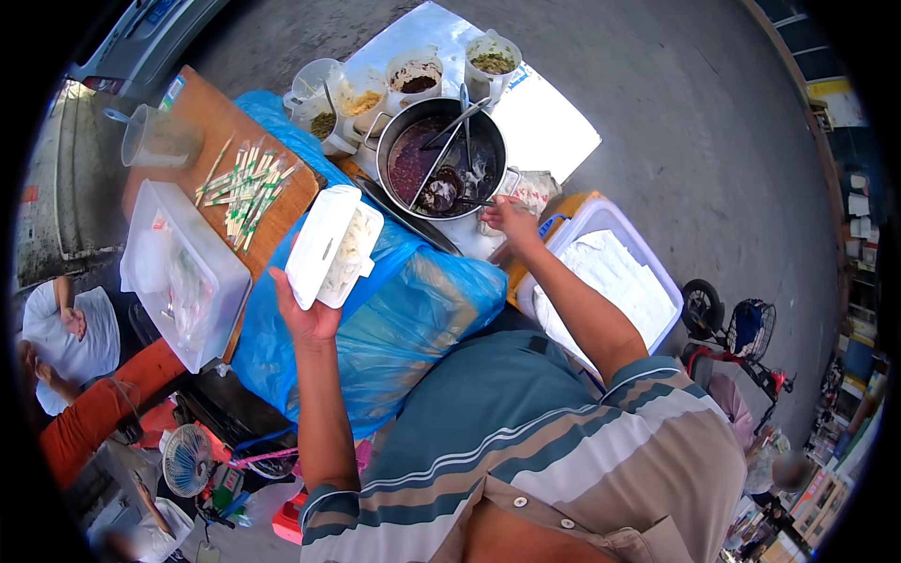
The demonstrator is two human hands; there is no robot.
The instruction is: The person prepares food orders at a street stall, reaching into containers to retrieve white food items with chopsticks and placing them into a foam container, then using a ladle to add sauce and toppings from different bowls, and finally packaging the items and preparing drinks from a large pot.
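Observation:
My left hand holds a white foam takeaway box from below; its lid is partly raised, and pale food shows inside. My right hand grips the handle of a ladle, whose bowl sits in the dark liquid of a large metal pot. A metal divider crosses the pot, and further utensils lean in it. Behind the pot stand plastic jugs, one with chopped greens, one with a dark paste, one with a yellowish food.
Wrapped chopsticks lie on a wooden board at left, beside a clear jug and a plastic bin of bags. Blue plastic sheeting covers something before me. A tub with white cloth-like material stands right. People sit at lower left.

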